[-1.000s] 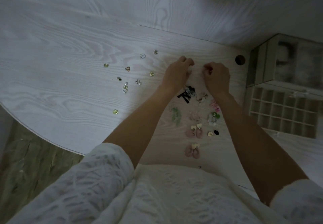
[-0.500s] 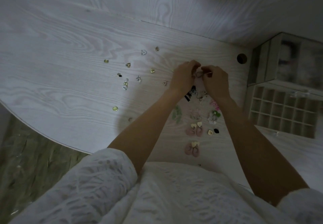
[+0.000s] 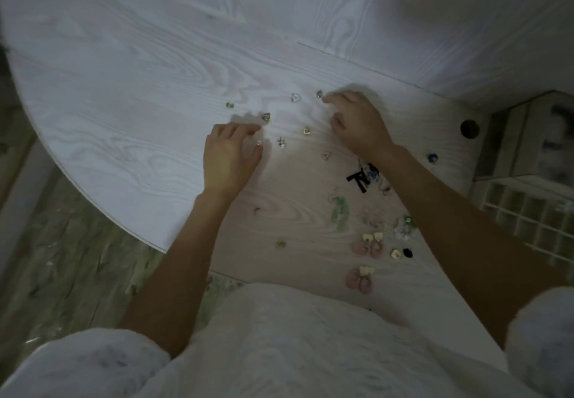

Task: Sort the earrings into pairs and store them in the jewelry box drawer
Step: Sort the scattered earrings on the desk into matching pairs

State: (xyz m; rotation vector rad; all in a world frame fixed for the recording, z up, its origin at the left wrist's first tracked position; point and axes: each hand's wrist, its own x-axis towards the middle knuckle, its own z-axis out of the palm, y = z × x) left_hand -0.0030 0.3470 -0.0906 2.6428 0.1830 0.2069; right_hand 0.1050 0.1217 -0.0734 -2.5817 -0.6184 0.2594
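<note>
Small loose earrings lie scattered on the pale wooden table: a clear heart, a triangle, a gold square and a cross-shaped one. My left hand hovers palm down with its fingers spread, its thumb next to a tiny stud. My right hand reaches forward, its index fingertip beside a small stud. Neither hand plainly holds anything. Sorted pairs lie nearer me: pink drops, a second pink pair, green ones, black ones.
The jewelry box stands at the right edge, with its gridded drawer pulled out in front. A round cable hole sits beside it, and a blue bead lies nearby. The table's curved edge runs down the left, with floor below.
Both hands left the spot above the black pair, where they met, and moved left and apart to the loose earrings. The view has shifted and blurred.
</note>
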